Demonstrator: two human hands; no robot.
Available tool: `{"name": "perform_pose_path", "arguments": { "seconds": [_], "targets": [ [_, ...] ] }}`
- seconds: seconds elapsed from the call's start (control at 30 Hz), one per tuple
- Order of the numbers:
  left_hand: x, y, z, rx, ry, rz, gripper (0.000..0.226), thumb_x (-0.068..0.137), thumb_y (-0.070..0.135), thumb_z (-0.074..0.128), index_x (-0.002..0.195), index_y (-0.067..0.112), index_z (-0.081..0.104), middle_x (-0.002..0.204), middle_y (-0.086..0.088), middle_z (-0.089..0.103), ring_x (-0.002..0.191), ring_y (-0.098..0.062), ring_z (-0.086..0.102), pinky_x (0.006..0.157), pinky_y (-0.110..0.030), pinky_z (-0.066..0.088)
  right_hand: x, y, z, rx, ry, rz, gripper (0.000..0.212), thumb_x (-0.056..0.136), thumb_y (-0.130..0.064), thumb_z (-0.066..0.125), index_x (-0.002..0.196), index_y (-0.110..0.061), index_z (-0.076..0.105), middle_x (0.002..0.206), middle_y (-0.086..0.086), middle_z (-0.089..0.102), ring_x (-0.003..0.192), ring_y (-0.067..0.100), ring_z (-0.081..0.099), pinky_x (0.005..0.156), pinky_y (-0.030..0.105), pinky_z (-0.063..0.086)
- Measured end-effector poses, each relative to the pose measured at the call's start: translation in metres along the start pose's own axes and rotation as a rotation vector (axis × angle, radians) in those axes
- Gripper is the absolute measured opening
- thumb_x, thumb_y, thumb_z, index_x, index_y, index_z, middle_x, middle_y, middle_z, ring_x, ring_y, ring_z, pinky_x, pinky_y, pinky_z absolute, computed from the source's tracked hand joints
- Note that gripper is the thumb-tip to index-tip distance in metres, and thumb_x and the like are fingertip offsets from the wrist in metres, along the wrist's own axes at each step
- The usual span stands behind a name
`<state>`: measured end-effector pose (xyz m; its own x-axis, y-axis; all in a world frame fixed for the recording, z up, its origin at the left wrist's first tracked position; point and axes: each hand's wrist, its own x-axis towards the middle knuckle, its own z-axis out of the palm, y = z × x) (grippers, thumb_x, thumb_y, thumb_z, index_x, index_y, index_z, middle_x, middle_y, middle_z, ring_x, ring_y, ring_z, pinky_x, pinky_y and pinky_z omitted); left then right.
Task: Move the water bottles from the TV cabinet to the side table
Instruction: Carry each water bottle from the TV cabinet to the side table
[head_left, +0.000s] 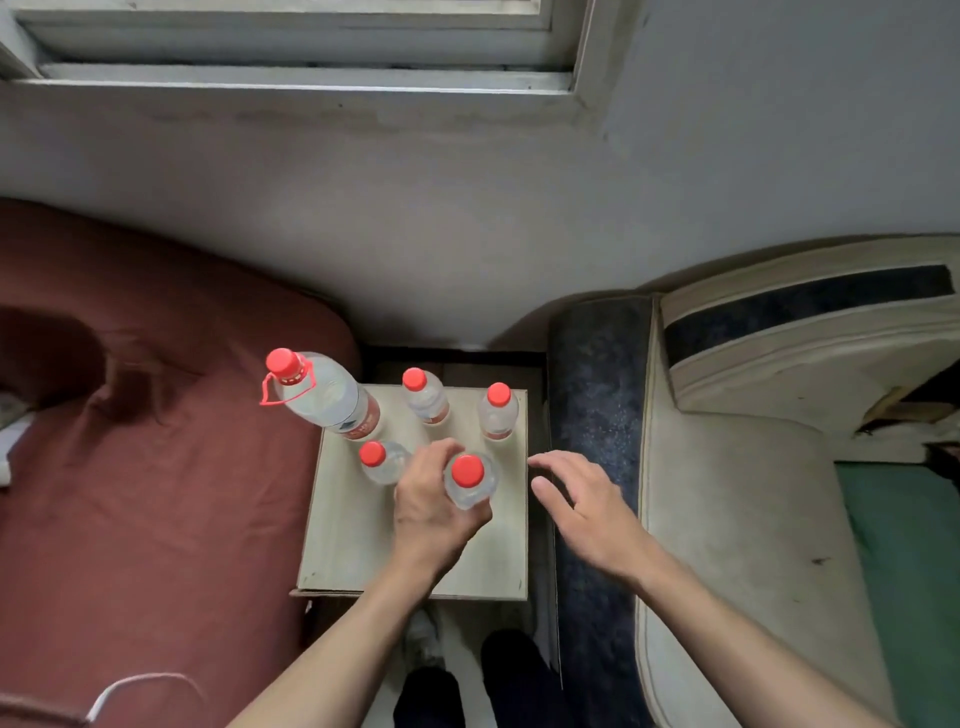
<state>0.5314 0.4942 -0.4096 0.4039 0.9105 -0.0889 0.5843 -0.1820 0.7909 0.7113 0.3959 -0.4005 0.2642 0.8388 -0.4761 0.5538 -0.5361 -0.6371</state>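
Red-capped and clear, the bottle (469, 482) is gripped upright by the left hand (431, 499), whose fingers are curled round its left and near sides, with the cap pointing up at the camera so that the long axis is seen almost end-on. It is held over the near-right part of the tabletop (358, 540); whether its base touches the surface cannot be told, since the body hides it. The right hand (582, 504) hovers just beside the bottle on its right, over the tabletop's right edge, fingers spread and holding nothing, so the left hand is judged the one that carries the coming move. 4 other bottles stand on the tabletop: a large bottle (322, 392) with a red carry loop at the far-left corner, leaning in the wide-angle view, 2 small ones at the far side (426, 397) (498, 410), and 1 small one (382, 462) just left of the left hand, close enough to be knocked. Little room is judged to be left between the standing bottles. The TV cabinet is not in view. The lower parts of most bottles are hidden by their own shoulders, and the labels are too blurred to read.
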Motion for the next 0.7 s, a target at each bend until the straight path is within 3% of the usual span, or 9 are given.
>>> {"name": "perform_pose_path", "arguments": {
  "seconds": [0.07,0.13,0.27,0.4,0.7],
  "targets": [
    [0.003,-0.011,0.009,0.014,-0.011,-0.015,0.049,0.058,0.026,0.078,0.103,0.025,0.058,0.093,0.009,0.062,0.086,-0.015,0.06,0.076,-0.037,0.052,0.004,0.007,0.0,-0.112,0.014,-0.028,0.046,0.098,-0.058,0.032,0.137,-0.04,0.046,0.146,-0.015,0.041,0.138,0.01,0.03,0.113,0.044,0.025],
    [0.008,-0.022,0.017,0.02,-0.021,-0.032,0.05,0.058,0.025,0.078,0.104,0.025,0.058,0.094,0.008,0.061,0.087,-0.016,0.059,0.077,-0.037,0.052,0.01,0.012,-0.001,-0.18,0.036,-0.035,0.056,0.094,-0.063,0.025,0.14,-0.039,0.045,0.149,-0.013,0.039,0.141,0.01,0.025,0.114,0.043,0.021],
    [0.016,-0.046,0.035,0.057,-0.022,-0.055,0.056,0.056,0.023,0.079,0.109,0.02,0.06,0.099,0.006,0.062,0.091,-0.018,0.06,0.079,-0.037,0.052,0.022,0.022,0.002,-0.187,0.047,0.0,0.065,0.089,-0.066,0.019,0.14,-0.036,0.046,0.15,-0.011,0.038,0.141,0.011,0.025,0.115,0.042,0.021],
    [0.019,-0.068,0.052,0.102,-0.023,-0.039,0.058,0.056,0.017,0.079,0.111,0.011,0.063,0.102,0.001,0.066,0.093,-0.023,0.061,0.081,-0.039,0.053,0.026,0.032,0.01,-0.176,0.03,0.007,0.063,0.089,-0.065,0.02,0.139,-0.037,0.047,0.15,-0.012,0.038,0.141,0.009,0.025,0.115,0.041,0.02],
    [0.021,-0.088,0.06,0.088,-0.026,-0.095,0.065,0.06,0.008,0.084,0.12,0.009,0.061,0.11,-0.003,0.065,0.102,-0.025,0.061,0.092,-0.038,0.051,0.024,0.034,0.02,-0.17,-0.004,0.03,0.043,0.1,-0.05,0.037,0.14,-0.036,0.046,0.15,-0.012,0.037,0.142,0.009,0.023,0.113,0.038,0.018]
  ]
}}
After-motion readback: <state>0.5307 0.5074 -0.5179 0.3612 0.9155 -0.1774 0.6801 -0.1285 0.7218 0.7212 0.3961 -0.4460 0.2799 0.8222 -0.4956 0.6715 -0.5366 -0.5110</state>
